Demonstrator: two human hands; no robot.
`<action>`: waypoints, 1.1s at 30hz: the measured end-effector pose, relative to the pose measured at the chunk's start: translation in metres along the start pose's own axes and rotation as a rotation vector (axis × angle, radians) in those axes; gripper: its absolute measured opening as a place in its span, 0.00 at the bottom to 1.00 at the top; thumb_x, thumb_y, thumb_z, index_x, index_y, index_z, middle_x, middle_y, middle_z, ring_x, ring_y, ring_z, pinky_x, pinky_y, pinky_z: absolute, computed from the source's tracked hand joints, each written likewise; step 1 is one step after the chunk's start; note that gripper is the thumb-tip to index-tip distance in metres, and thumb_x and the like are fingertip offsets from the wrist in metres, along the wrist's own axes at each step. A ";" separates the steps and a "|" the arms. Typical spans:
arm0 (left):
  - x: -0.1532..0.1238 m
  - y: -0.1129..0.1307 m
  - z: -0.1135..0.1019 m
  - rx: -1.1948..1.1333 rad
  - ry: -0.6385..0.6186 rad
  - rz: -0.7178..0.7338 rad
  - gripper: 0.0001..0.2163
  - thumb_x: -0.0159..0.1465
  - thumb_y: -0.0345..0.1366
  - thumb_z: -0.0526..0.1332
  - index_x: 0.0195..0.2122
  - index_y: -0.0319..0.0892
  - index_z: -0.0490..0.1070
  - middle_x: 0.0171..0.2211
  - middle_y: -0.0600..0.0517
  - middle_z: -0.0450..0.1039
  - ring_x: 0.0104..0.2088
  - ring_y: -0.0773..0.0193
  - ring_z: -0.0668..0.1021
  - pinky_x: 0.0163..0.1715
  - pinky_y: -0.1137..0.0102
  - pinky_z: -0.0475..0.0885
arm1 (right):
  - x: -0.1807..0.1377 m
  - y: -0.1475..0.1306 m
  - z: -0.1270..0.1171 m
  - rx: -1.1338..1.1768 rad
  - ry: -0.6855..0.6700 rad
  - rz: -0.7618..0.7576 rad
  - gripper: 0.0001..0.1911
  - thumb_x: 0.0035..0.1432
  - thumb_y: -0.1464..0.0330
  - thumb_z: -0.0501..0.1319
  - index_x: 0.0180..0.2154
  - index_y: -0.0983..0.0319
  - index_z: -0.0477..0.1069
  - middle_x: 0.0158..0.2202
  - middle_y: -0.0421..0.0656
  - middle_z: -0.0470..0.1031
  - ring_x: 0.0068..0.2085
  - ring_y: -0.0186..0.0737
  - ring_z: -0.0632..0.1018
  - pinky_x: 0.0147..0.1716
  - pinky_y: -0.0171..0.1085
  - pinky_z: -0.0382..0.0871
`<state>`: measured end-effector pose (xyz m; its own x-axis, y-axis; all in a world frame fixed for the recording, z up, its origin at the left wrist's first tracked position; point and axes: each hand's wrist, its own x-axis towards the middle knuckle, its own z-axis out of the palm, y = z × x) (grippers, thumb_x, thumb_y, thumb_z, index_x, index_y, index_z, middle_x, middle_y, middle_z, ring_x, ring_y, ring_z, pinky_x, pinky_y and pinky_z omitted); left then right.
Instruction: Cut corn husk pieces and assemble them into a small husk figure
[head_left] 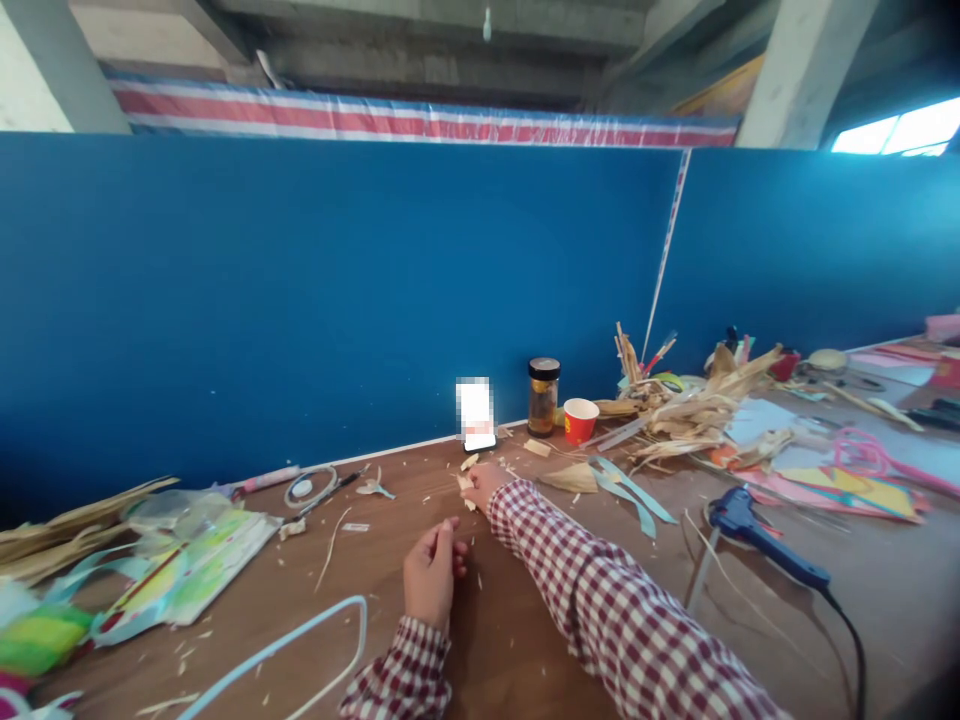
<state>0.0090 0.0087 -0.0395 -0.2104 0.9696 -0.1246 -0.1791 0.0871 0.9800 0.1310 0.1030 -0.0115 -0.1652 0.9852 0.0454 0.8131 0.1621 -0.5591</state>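
From my feed, near to far: smooth, pale-blue bent tube (306, 623) left of the left hand, on a brown tabletop (375, 560) flecked with thin, pale slivers. Right of the right forearm, blue hard-shell glue gun (772, 548), cord trailing nearside. Just right of the right hand, flat tan husk piece (571, 478), fibrous, next to limp light-blue ribbon (643, 492). Beyond the right hand: upright bright screen (477, 418), red paper cup (580, 424) tapering down, black-lidded cylindrical jar (543, 400) with amber contents. Matte blue panel (337, 290) behind everything. Hands: left hand (430, 575) is nearer me, fingers loosely curled, thumb beside the index; I can't tell if it's holding anything. Right hand (490, 486) is farther out, fingers drawn in at a pale scrap (463, 482) on its left; contact looks likely, can't confirm a firm pinch.
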 end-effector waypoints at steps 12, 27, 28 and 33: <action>-0.002 0.000 -0.001 0.025 -0.017 0.030 0.25 0.48 0.51 0.60 0.37 0.33 0.71 0.16 0.54 0.68 0.16 0.71 0.68 0.16 0.75 0.66 | 0.002 0.003 -0.003 -0.113 0.023 0.048 0.09 0.49 0.65 0.59 0.35 0.60 0.71 0.35 0.43 0.73 0.36 0.37 0.72 0.32 0.32 0.61; -0.001 0.000 0.000 0.038 -0.034 0.021 0.23 0.49 0.50 0.59 0.38 0.34 0.71 0.17 0.54 0.68 0.17 0.71 0.68 0.16 0.76 0.66 | 0.002 0.013 -0.013 -0.021 0.041 0.060 0.18 0.46 0.66 0.62 0.43 0.60 0.68 0.33 0.40 0.75 0.35 0.35 0.74 0.32 0.31 0.63; -0.001 0.000 0.000 0.038 -0.035 0.024 0.23 0.49 0.50 0.59 0.37 0.34 0.71 0.17 0.54 0.69 0.17 0.71 0.68 0.16 0.76 0.66 | 0.002 0.012 -0.014 -0.020 0.041 0.066 0.17 0.46 0.66 0.62 0.42 0.60 0.68 0.33 0.40 0.75 0.34 0.35 0.74 0.32 0.31 0.63; -0.001 0.001 0.001 0.039 -0.038 0.025 0.23 0.49 0.49 0.59 0.37 0.34 0.71 0.17 0.54 0.68 0.17 0.72 0.68 0.16 0.76 0.66 | -0.003 0.006 -0.022 -0.053 0.054 0.098 0.07 0.50 0.69 0.59 0.34 0.61 0.70 0.32 0.41 0.74 0.34 0.36 0.73 0.30 0.31 0.62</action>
<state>0.0102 0.0076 -0.0377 -0.1777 0.9795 -0.0948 -0.1364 0.0708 0.9881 0.1485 0.1026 0.0031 -0.0550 0.9978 0.0379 0.8525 0.0666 -0.5185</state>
